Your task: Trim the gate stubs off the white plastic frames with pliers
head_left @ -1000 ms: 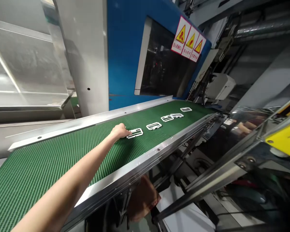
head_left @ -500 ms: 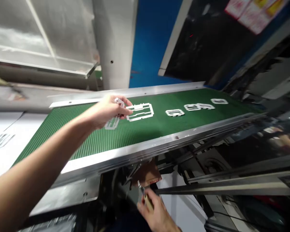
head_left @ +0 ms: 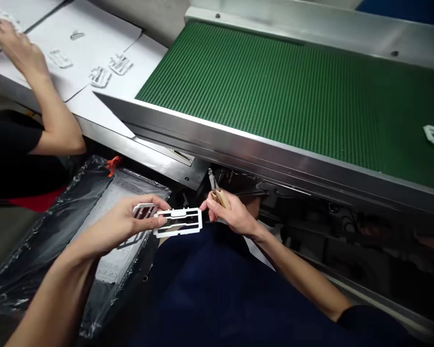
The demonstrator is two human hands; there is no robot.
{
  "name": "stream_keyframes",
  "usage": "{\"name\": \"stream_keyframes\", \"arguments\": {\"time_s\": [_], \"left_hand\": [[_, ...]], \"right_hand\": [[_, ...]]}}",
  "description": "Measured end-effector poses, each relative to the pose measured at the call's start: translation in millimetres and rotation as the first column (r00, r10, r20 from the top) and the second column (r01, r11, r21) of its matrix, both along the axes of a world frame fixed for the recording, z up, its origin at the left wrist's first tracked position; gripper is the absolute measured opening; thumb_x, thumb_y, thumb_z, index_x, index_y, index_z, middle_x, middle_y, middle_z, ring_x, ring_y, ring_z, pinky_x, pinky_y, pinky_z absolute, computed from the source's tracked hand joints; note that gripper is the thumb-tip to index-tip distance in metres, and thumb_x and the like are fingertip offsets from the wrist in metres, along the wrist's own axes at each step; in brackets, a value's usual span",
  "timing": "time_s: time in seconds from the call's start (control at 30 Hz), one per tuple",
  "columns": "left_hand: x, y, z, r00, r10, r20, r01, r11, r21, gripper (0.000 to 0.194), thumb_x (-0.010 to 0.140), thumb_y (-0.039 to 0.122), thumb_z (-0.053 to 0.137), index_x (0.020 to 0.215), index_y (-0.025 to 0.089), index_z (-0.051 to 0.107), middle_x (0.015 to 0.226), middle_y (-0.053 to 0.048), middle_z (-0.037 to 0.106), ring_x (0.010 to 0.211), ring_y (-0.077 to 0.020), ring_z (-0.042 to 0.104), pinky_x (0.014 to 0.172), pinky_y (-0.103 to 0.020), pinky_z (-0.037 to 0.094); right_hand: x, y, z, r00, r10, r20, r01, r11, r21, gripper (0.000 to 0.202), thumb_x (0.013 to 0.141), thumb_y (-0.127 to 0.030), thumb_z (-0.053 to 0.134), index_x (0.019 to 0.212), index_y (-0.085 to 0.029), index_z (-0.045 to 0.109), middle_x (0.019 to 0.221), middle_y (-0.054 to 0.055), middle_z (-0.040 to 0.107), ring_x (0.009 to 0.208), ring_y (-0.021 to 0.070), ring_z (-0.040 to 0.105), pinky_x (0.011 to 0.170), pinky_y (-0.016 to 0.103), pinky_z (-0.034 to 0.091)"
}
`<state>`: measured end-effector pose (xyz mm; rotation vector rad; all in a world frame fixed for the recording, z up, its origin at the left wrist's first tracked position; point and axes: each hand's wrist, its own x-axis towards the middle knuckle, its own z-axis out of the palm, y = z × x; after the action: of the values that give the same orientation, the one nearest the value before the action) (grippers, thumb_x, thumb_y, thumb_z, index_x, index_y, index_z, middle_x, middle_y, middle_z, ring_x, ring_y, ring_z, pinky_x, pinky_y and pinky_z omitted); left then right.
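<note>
While your left hand [head_left: 125,224] pinches the white plastic frame [head_left: 178,222] by its left end, the frame lies flat above your lap, long axis pointing straight at your right hand [head_left: 228,213]. That right grip is clenched on small cutters [head_left: 214,185], tip upward, just beside the frame's free right end, nearer than anything else.

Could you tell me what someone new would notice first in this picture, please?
The white plastic frame held in the left hand at bottom centre stands out, with the right hand beside it gripping small cutters. Behind them runs the green conveyor belt.
</note>
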<state>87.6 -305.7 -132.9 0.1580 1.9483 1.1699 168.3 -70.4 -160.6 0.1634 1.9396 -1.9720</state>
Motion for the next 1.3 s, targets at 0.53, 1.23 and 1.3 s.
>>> {"name": "stream_keyframes", "arguments": {"time_s": [0.53, 1.23, 1.3], "left_hand": [[31, -1, -22.1, 0.985, 0.135, 0.104, -0.148, 0.980, 0.135, 0.035, 0.075, 0.039, 0.065, 0.103, 0.019, 0.058, 0.071, 0.001, 0.057, 0.063, -0.0135, 0.050, 0.059, -0.025, 0.038], [52, 4, -31.9, 0.962, 0.173, -0.211, -0.139, 0.976, 0.168, 0.017, 0.087, 0.034, 0.051, 0.078, 0.019, 0.053, 0.095, -0.005, 0.060, 0.094, -0.0201, 0.054, 0.079, -0.028, 0.041], [53, 7, -27.8, 0.945, 0.201, -0.259, -0.143, 0.964, 0.226, 0.016, 0.087, 0.032, 0.051, 0.077, 0.019, 0.053, 0.107, -0.008, 0.059, 0.106, -0.0221, 0.050, 0.087, -0.030, 0.039]], "right_hand": [[-14, -11, -16.9, 0.991, 0.089, 0.100, -0.077, 0.989, -0.125, 0.033, 0.064, -0.030, 0.074, 0.081, -0.017, 0.049, 0.070, -0.003, 0.052, 0.061, 0.0082, 0.048, 0.057, 0.022, 0.040], [9, -5, -30.4, 0.998, 0.016, 0.058, -0.014, 1.000, -0.023, 0.027, 0.072, -0.033, 0.066, 0.083, -0.017, 0.047, 0.072, -0.003, 0.046, 0.063, 0.0084, 0.041, 0.060, 0.023, 0.036], [12, -6, -33.3, 0.994, 0.085, 0.073, -0.082, 0.996, -0.039, 0.027, 0.073, -0.033, 0.066, 0.083, -0.017, 0.047, 0.073, -0.003, 0.046, 0.064, 0.0084, 0.041, 0.060, 0.022, 0.035]]}}
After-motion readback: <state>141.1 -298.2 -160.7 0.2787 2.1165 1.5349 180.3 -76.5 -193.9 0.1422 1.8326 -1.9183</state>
